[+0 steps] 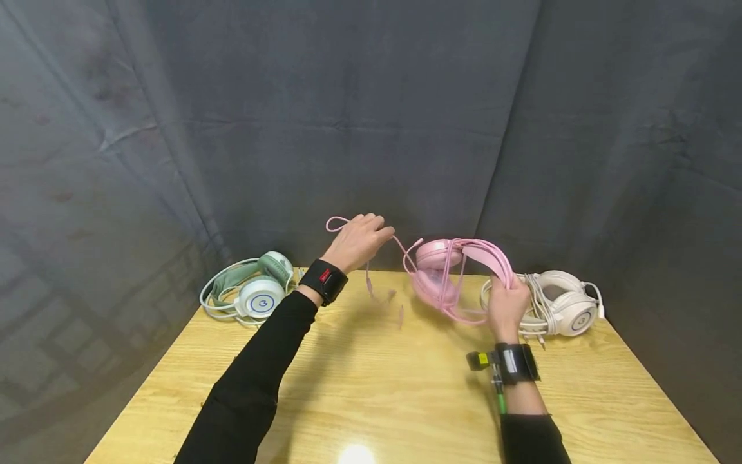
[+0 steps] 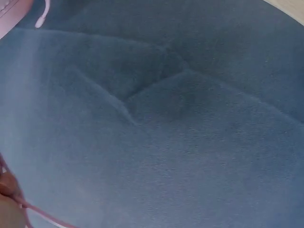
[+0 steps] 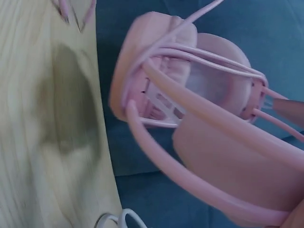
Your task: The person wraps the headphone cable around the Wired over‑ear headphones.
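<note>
A pink headset (image 1: 431,283) hangs above the table, its headband gripped by my right hand (image 1: 508,306). Its cable (image 3: 213,71) runs around the ear cups in the right wrist view. To the left, my left hand (image 1: 361,241) holds a stretch of the pink cable (image 2: 42,216), with a small loop sticking out on its left side. Loose cable ends (image 1: 400,316) dangle below, blurred. In the left wrist view only a fingertip and part of the headset (image 2: 12,14) show at the left edge.
A green and white headset (image 1: 261,299) lies at the table's left back. A white headset (image 1: 570,312) with bundled cable lies at the right back, partly behind my right hand. The wooden table (image 1: 394,386) meets a grey cloth backdrop (image 1: 348,129).
</note>
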Motion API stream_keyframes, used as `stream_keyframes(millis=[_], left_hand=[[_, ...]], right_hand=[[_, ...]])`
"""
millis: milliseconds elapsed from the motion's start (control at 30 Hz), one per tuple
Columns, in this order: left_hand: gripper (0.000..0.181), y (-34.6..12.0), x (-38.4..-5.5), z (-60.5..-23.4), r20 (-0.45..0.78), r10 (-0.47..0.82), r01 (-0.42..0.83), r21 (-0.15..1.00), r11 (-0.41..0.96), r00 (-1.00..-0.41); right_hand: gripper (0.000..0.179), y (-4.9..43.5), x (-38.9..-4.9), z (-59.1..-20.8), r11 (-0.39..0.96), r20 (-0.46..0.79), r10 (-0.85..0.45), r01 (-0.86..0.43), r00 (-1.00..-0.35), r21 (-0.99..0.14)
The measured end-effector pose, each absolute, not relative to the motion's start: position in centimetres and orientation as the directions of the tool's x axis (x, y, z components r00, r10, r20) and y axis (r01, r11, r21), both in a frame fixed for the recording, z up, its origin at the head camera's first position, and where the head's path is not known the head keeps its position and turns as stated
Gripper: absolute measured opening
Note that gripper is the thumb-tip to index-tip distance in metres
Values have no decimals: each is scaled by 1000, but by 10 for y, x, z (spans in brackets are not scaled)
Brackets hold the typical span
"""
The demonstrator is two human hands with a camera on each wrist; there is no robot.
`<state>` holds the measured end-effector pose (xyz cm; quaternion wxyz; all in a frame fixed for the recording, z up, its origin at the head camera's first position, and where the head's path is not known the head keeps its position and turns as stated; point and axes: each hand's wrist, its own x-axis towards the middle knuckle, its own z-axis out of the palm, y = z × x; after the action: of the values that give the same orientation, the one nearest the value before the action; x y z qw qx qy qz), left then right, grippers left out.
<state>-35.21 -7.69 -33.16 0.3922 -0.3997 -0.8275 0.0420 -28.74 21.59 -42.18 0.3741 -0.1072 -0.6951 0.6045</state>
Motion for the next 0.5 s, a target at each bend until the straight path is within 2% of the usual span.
stream_keyframes(millis=[200, 400, 500], left_hand=[[25, -69, -350, -326, 692, 659, 598, -405, 692, -294], [34, -68, -350, -328, 733, 610, 524, -408, 748, -299], [33, -73, -353, -328, 694, 638, 542, -413, 732, -333]], right_hand=[[31, 214, -287, -419, 306, 387, 523, -256, -760, -917], [29, 217, -280, -413, 253, 307, 419, -214, -855, -943], [22, 221, -281, -412, 250, 273, 366, -189, -890, -950]])
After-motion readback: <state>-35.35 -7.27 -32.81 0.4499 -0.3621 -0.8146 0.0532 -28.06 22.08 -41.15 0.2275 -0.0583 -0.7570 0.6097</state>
